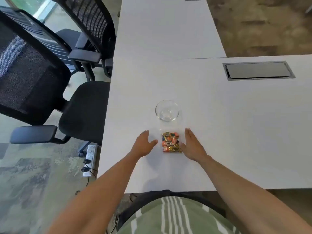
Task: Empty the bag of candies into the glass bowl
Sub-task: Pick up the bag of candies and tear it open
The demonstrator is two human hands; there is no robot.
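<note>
A clear plastic bag of candies (171,142), with orange, gold and dark wrappers, lies flat on the white table (228,132). Just beyond it stands a glass bowl (167,110) with nothing inside. My left hand (143,143) hovers to the left of the bag, fingers spread, a small gap between thumb and bag. My right hand (192,145) lies flat on the bag's right side, its thumb edge against the bag or very close to it. Neither hand holds anything.
Two black mesh office chairs (42,78) stand left of the table. A grey cable hatch (258,70) is set into the tabletop at the right rear. A power strip (90,159) with cables lies on the floor near the table's left edge.
</note>
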